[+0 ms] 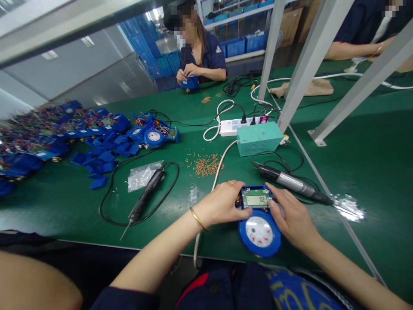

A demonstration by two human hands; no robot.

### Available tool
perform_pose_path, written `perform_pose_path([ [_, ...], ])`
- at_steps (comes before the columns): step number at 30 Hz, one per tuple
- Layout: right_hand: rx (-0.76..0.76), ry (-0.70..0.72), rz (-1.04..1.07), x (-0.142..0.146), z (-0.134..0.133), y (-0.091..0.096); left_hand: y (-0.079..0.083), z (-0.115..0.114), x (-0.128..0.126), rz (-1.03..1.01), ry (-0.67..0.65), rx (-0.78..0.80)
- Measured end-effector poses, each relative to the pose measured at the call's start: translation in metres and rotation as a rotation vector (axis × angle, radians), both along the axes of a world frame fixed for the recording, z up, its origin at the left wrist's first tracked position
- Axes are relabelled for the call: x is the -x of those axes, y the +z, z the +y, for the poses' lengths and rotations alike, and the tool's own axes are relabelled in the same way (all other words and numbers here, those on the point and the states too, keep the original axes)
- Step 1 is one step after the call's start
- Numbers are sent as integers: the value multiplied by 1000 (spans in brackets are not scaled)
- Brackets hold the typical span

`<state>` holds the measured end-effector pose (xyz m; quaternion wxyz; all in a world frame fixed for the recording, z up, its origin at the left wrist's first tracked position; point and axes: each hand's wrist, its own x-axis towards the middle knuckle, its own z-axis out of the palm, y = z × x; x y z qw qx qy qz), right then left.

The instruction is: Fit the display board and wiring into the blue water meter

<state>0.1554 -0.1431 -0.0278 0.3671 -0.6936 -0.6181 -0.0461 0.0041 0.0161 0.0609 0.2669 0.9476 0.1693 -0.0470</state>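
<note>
A worker's left hand (222,204), a gold bangle (197,218) at the wrist, and right hand (292,217) grip opposite edges of a lit LCD circuit board (256,199), fingers curled close, atop a blue water meter (259,232) on a green workbench mat (180,232). An electric screwdriver (290,183) lies just beyond the right hand, near a teal metal box (260,137) and scattered small brass parts (204,165).
</note>
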Motion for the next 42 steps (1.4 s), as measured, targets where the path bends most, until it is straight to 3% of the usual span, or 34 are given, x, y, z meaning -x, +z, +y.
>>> perform_pose_path([
  [4,0,-5,-15,0,0,0,-4,3,3,-39,-22,28],
  [12,3,13,-27,-1,1,1,3,-11,-4,71,-38,-126],
  [18,-1,19,6,0,2,1,5,-10,-8,91,-7,-55],
  [22,16,23,28,0,0,0,-6,-1,-4,41,6,102],
  [27,28,8,47,-1,-3,-4,-28,2,3,-185,94,307],
  [31,32,0,74,0,-4,-6,-34,-2,7,-239,156,356],
  [33,49,-5,138,2,-5,-7,-37,-6,12,-232,194,454],
  [42,130,-41,759,16,-25,-24,-70,-57,43,-315,712,1058],
])
